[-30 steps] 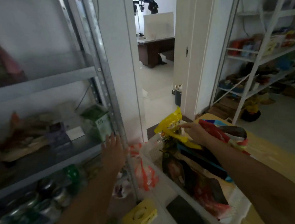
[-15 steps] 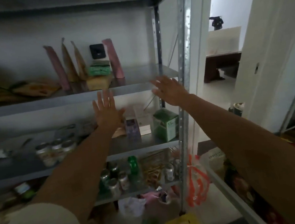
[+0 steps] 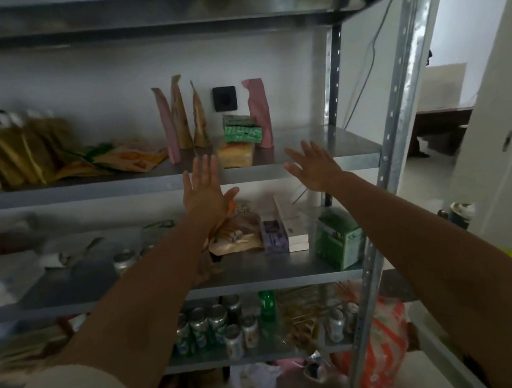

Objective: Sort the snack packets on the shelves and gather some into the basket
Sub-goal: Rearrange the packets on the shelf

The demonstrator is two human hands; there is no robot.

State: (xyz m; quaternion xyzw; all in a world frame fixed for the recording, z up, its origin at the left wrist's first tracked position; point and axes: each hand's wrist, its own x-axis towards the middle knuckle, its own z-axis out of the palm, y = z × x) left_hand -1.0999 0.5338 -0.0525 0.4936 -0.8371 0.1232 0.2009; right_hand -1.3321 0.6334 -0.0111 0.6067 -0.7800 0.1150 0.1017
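Four slim packets point(image 3: 181, 117) upright on shelf point(image 3: 322, 161), long axes near-vertical

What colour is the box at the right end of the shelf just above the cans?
Green. The box shows best in the head view, the only one.

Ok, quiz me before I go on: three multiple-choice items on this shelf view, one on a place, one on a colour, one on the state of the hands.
1. Where does the green packet lie?
A. on the yellow packet, on the upper shelf
B. hanging from a hook
C. inside a drawer

2. The upright pouch just right of it is:
A. blue
B. pink
C. black

3. The left hand and right hand are:
A. each gripping a pouch
B. both fists
C. both open, holding nothing

Answers: 1 A, it sits stacked on the yellow one; 2 B, its face shows pink; 3 C, the fingers are straight, with nothing in them.
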